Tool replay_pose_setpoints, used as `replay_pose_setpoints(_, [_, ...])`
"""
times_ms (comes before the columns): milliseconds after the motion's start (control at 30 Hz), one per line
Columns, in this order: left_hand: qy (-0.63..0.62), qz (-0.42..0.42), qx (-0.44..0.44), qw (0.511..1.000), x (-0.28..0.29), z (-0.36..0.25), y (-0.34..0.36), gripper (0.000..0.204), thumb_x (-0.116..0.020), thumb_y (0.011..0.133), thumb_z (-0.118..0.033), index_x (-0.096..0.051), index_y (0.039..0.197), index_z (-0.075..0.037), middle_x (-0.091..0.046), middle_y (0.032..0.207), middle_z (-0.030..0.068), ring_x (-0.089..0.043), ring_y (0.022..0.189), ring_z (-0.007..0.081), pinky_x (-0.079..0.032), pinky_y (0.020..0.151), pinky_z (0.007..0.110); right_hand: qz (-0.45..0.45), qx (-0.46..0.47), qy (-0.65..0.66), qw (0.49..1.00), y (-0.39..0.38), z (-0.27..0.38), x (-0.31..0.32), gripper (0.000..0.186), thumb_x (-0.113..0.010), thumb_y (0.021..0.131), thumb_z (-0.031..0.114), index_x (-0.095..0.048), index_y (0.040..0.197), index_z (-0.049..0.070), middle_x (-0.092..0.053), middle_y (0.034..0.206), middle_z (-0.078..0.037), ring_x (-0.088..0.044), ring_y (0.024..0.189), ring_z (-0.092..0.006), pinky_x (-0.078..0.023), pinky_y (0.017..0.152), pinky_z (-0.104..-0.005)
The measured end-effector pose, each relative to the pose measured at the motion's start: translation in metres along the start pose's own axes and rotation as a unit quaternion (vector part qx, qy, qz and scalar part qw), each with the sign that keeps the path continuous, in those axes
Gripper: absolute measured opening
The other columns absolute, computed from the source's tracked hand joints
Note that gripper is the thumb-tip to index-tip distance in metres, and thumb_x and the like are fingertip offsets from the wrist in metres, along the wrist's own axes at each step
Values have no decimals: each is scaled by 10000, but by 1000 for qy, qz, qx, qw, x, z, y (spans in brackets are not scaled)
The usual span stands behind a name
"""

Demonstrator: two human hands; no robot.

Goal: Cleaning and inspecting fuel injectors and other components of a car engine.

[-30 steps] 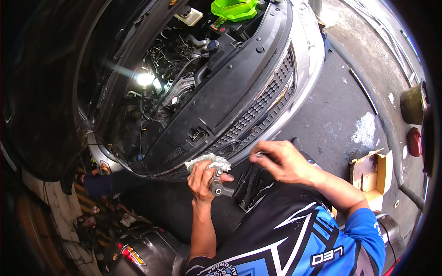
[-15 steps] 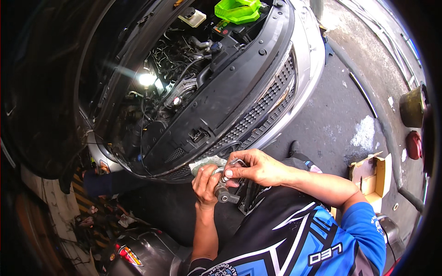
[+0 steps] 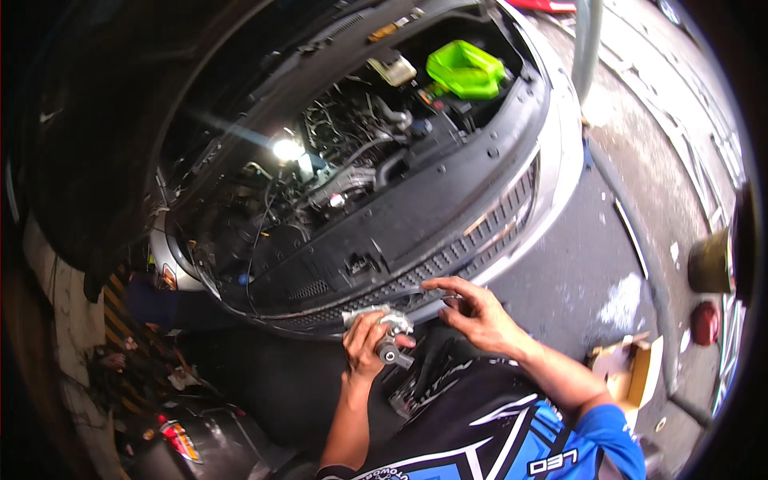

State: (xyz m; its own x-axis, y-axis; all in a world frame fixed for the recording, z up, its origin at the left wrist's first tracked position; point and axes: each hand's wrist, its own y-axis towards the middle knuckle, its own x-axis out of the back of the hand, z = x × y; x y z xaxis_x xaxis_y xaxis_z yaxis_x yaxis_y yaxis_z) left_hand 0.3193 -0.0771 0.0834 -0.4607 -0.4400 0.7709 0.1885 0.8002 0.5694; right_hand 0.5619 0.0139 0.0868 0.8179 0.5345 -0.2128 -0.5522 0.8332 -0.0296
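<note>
Left hand grips a stubby grey cylindrical part; right hand curls, its hold unclear.

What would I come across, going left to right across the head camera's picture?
Red-and-orange tail light, glowing work lamp, the person's left hand with the metal part it holds, the right hand, open cardboard box, bucket.

The head camera looks down over both hands.
</note>
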Motion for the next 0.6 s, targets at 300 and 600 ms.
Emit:
replay_pose_setpoints(300, [-10, -17, 158, 987, 24, 35, -38, 347, -773, 637, 76, -743, 931, -107, -693, 1001, 90, -720, 884, 314, -595, 737, 429, -90, -19, -170, 981, 41, -36, 29, 280, -663, 1041, 273, -713, 1074, -1, -689, 896, -145, -622, 768, -254, -509, 754, -389])
replay_pose_setpoints(600, [-30, -49, 344, 937, 66, 92, -88, 292, -842, 694, -21, -713, 950, -75, -662, 973, 128, -686, 904, 373, -552, 754, 462, -72, 103, -280, 952, 204, 33, -30, 223, -668, 1050, 201, -707, 1071, -17, -637, 734, -80, -560, 685, -104, -481, 656, -296])
